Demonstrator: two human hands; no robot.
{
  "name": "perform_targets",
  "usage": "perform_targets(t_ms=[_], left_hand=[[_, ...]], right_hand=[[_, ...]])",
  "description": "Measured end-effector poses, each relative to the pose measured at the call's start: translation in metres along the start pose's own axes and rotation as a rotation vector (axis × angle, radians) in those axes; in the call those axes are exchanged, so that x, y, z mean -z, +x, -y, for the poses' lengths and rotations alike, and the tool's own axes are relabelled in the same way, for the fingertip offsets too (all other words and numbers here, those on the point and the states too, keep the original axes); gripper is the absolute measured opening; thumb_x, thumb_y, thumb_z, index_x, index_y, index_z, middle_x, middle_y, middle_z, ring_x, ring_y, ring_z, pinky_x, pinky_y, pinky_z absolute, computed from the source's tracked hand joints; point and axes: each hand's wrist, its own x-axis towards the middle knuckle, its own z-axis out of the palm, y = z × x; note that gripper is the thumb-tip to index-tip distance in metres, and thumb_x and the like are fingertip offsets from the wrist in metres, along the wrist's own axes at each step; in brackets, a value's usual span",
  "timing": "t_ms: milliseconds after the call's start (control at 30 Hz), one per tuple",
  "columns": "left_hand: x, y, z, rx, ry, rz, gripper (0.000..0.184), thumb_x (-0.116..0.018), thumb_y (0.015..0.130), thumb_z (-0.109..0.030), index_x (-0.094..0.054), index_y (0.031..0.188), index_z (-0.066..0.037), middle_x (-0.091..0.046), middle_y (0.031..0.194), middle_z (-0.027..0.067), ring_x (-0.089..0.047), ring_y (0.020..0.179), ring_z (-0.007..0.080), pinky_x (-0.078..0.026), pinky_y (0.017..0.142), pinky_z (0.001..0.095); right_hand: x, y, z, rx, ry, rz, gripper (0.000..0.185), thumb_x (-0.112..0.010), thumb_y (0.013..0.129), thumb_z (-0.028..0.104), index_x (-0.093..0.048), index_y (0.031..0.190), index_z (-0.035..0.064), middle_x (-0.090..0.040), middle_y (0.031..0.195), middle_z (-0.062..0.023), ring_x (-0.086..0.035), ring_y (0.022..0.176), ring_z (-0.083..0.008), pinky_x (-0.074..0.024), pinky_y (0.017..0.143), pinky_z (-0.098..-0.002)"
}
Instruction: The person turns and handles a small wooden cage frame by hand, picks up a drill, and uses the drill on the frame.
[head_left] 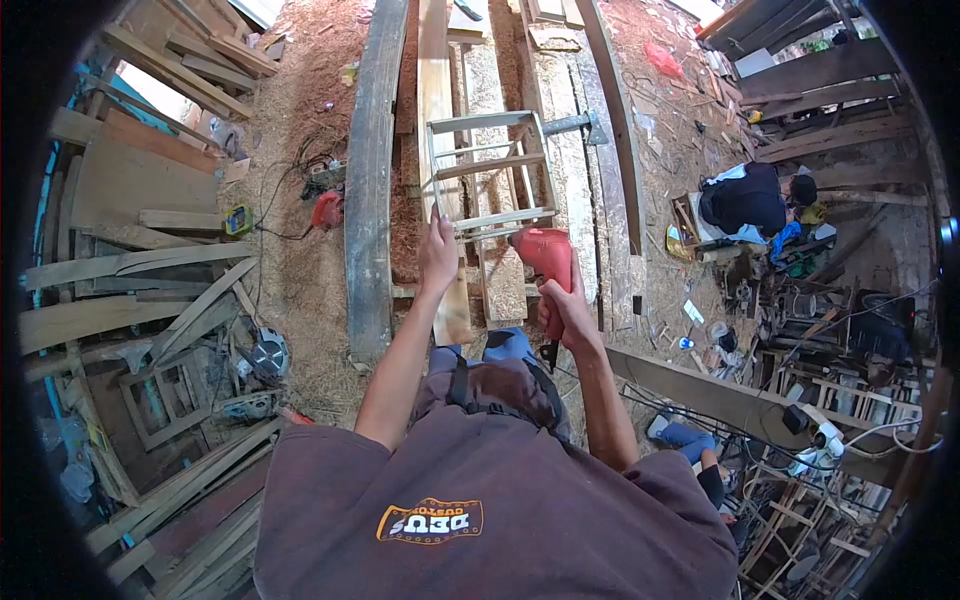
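Observation:
A small wooden frame [495, 168] with several crossbars lies on the plank workbench [372, 220] in front of me. My left hand [437, 250] is closed on the near left corner of this frame. In my right hand [570, 310] is a red power drill [546, 252], its handle wrapped by my fingers. The drill's nose points left, close to the frame's nearest crossbar; whether the bit touches the wood I cannot tell. Just right of the frame, a hatchet [580, 125] rests on the planks with its head to the right.
Sawdust and shavings cover the floor. Stacked boards [140, 260] line the left side, near a circular saw [268, 352]. One person in dark clothes [745, 200] sits at the right; another person's leg [685, 440] shows lower right. A dark cord [600, 385] runs from the drill rightward.

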Motion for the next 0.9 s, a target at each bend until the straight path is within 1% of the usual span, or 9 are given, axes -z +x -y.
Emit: perform_targets(t_ms=[133,233,333,467,567,633,667,767,900], left_hand=[[0.000,-0.008,0.007,-0.012,-0.064,0.057,0.055,-0.033,0.108,-0.040,-0.038,0.154,-0.010,-0.062,0.119,0.0268,-0.062,0.106,0.0473,-0.049,0.091,0.0542],[-0.003,-0.017,0.007,-0.021,-0.073,0.017,0.055,-0.034,0.108,-0.041,-0.038,0.154,-0.010,-0.061,0.118,0.0268,-0.062,0.102,0.0470,-0.049,0.089,0.0537],[-0.005,-0.016,0.012,-0.061,-0.057,-0.018,0.056,-0.034,0.109,-0.042,-0.038,0.154,-0.010,-0.059,0.119,0.0263,-0.062,0.102,0.0460,-0.049,0.089,0.0532],[0.001,-0.019,0.001,0.020,-0.100,0.025,0.055,-0.034,0.109,-0.040,-0.038,0.153,-0.008,-0.058,0.119,0.0259,-0.061,0.106,0.0439,-0.048,0.091,0.0514],[-0.008,-0.016,0.017,-0.047,-0.060,-0.009,0.054,-0.034,0.109,-0.038,-0.039,0.153,-0.007,-0.058,0.115,0.0257,-0.061,0.105,0.0430,-0.048,0.091,0.0501],[-0.009,-0.018,0.015,-0.112,-0.059,-0.065,0.053,-0.033,0.110,-0.037,-0.039,0.152,-0.006,-0.058,0.112,0.0253,-0.061,0.103,0.0429,-0.048,0.090,0.0496],[-0.008,-0.018,0.014,-0.094,-0.063,-0.033,0.053,-0.034,0.110,-0.037,-0.039,0.152,-0.006,-0.058,0.112,0.0253,-0.061,0.103,0.0430,-0.048,0.090,0.0496],[-0.001,-0.018,0.009,-0.054,-0.068,0.024,0.052,-0.034,0.110,-0.036,-0.040,0.152,-0.006,-0.058,0.111,0.0252,-0.060,0.102,0.0432,-0.048,0.089,0.0497],[-0.004,-0.016,0.011,-0.025,-0.046,0.025,0.052,-0.036,0.109,-0.037,-0.038,0.153,-0.007,-0.058,0.113,0.0254,-0.061,0.103,0.0425,-0.048,0.089,0.0502]], right_hand=[[-0.003,-0.002,0.003,0.006,-0.061,-0.012,0.096,-0.065,0.090,0.005,-0.006,0.164,0.0248,-0.054,0.075,-0.0023,-0.049,0.048,-0.0106,-0.0427,0.040,-0.0266],[-0.006,0.002,-0.001,0.020,-0.071,-0.007,0.092,-0.065,0.091,0.007,-0.010,0.163,0.0229,-0.053,0.073,-0.0016,-0.049,0.046,-0.0104,-0.0421,0.039,-0.0266],[-0.005,0.009,-0.011,0.038,-0.065,-0.002,0.089,-0.065,0.091,0.007,-0.014,0.162,0.0211,-0.051,0.071,-0.0011,-0.048,0.044,-0.0105,-0.0416,0.038,-0.0272],[-0.009,0.010,-0.019,0.098,-0.122,-0.049,0.088,-0.063,0.089,0.005,-0.017,0.162,0.0201,-0.050,0.070,-0.0008,-0.047,0.043,-0.0107,-0.0409,0.037,-0.0274],[-0.003,0.009,-0.024,0.083,-0.080,-0.071,0.085,-0.061,0.088,0.003,-0.020,0.161,0.0201,-0.061,0.089,-0.0068,-0.048,0.043,-0.0096,-0.0420,0.037,-0.0263],[0.001,0.007,-0.023,0.085,-0.113,-0.075,0.087,-0.061,0.088,0.004,-0.018,0.162,0.0192,-0.061,0.088,-0.0067,-0.049,0.043,-0.0100,-0.0429,0.037,-0.0270],[0.004,0.006,-0.022,0.086,-0.129,-0.077,0.087,-0.060,0.088,0.004,-0.017,0.162,0.0188,-0.061,0.088,-0.0067,-0.049,0.044,-0.0102,-0.0433,0.038,-0.0273],[0.010,0.008,-0.023,0.131,-0.162,-0.106,0.088,-0.061,0.087,0.002,-0.018,0.162,0.0196,-0.055,0.076,-0.0035,-0.049,0.044,-0.0102,-0.0434,0.038,-0.0269],[0.021,0.014,-0.028,0.137,-0.153,-0.143,0.088,-0.062,0.088,0.004,-0.017,0.162,0.0199,-0.056,0.079,-0.0037,-0.049,0.044,-0.0099,-0.0432,0.038,-0.0264]])
